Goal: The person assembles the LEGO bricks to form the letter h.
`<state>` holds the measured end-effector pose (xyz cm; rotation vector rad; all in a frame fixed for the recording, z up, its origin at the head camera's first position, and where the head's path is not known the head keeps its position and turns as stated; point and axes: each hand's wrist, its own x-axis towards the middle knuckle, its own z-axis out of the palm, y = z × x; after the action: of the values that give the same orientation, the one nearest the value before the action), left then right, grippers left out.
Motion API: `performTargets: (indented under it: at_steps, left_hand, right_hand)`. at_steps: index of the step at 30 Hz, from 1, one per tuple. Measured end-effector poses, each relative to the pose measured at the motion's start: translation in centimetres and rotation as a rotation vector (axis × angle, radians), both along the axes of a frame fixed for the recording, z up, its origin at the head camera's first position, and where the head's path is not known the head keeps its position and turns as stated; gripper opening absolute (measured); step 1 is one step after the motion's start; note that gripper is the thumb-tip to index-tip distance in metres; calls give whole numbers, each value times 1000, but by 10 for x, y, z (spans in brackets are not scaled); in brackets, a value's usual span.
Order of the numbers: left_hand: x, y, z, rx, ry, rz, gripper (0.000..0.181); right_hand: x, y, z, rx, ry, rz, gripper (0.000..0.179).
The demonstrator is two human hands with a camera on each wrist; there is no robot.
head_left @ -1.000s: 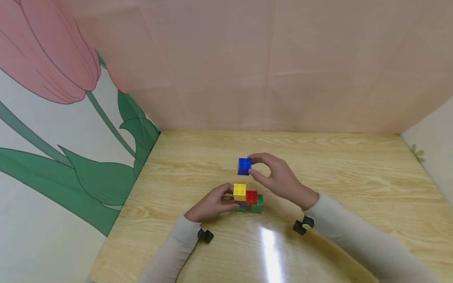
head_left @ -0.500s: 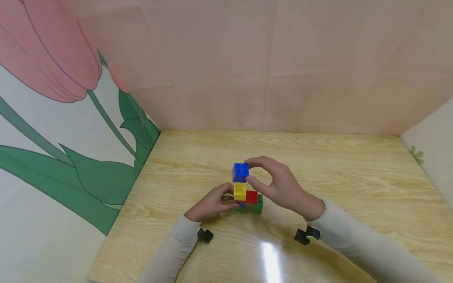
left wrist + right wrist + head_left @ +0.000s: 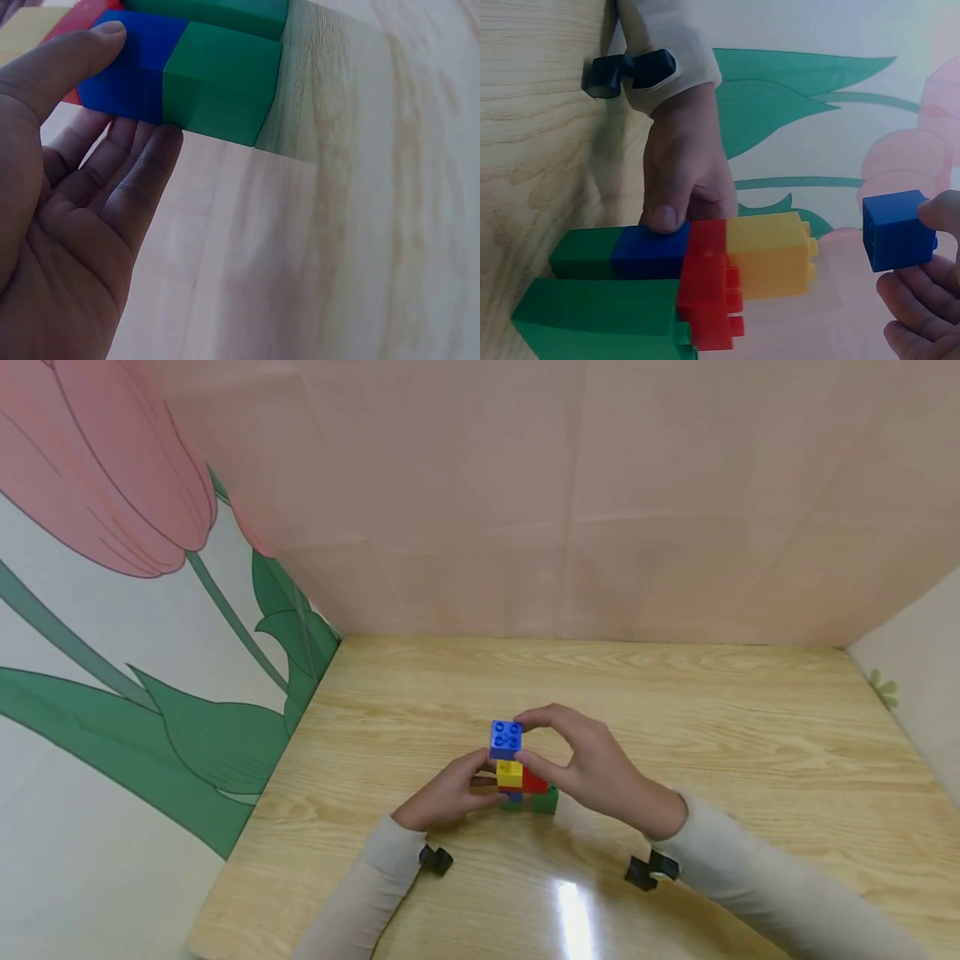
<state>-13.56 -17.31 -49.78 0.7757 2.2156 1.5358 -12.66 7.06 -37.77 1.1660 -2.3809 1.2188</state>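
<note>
In the head view my right hand (image 3: 603,768) pinches a blue toy brick (image 3: 506,741) between thumb and fingers, over a small brick structure. The right wrist view shows a gap between this brick and the yellow brick (image 3: 769,251) topping the structure. Below the yellow one lies a red brick (image 3: 705,292), bridging two columns. One column is a lower blue brick (image 3: 135,67) on a green brick (image 3: 221,82); the other is a taller green block (image 3: 600,315). My left hand (image 3: 450,793) grips the structure, its thumb on the lower blue brick and its fingers on the opposite side.
The structure stands on a wood-grain table (image 3: 712,718) with a bright light reflection near its front. A pinkish cloth wall (image 3: 570,510) rises behind, and a flower-printed wall (image 3: 112,827) borders the left. Both wrists carry small black devices (image 3: 436,860).
My right hand has brought the blue brick left and toward the viewer, from beyond the structure to over the yellow brick. My left hand has stayed in place on the structure.
</note>
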Motion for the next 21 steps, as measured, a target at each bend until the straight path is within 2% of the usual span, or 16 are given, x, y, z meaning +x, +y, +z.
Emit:
performTargets:
  at_steps: [4,16,21]
  left_hand:
    - [0,0,-1,3,13,-7,52]
    - [-1,0,-3,24,30,-11,34]
    - [-2,0,-3,21,30,-6,32]
  right_hand:
    - [0,0,-5,2,5,-4,37]
    - [-2,1,-21,17,-12,9,34]
    - [-2,3,-25,31,-13,10,36]
